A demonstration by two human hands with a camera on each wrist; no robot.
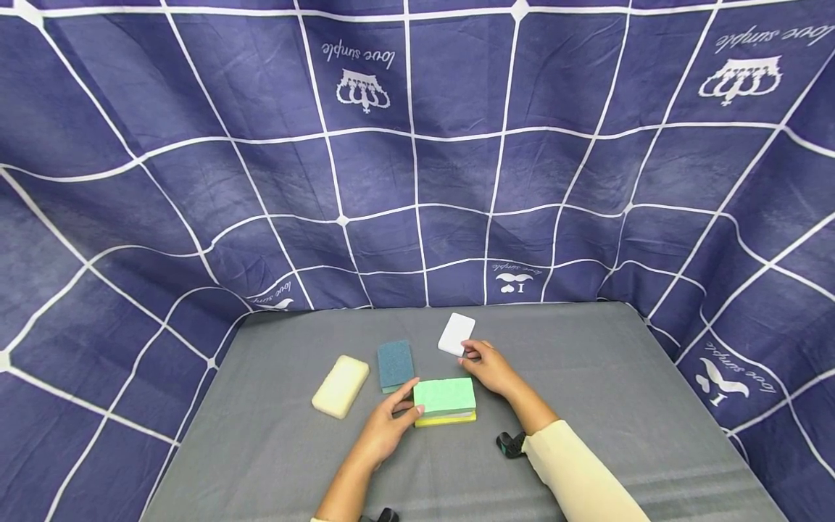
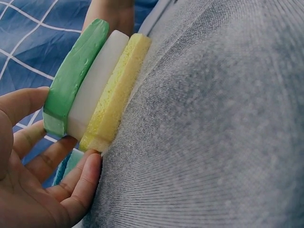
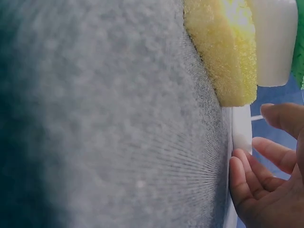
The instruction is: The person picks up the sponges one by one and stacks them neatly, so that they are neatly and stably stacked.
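A stack of sponges stands near the table's front middle: a green sponge on top, a white sponge in the middle and a yellow sponge at the bottom. My left hand is at the stack's left end, its fingers spread and loosely bent, fingertips touching the end. A flat white sponge lies behind the stack. Over its near right corner my right hand reaches with fingers slightly bent; in the right wrist view the fingertips are at its edge, with no grip visible.
To the left of the stack's back lies a dark blue sponge with a lighter underside. Farther left is a cream sponge. All rest on a grey cloth-covered table. A blue checked curtain surrounds the back and sides.
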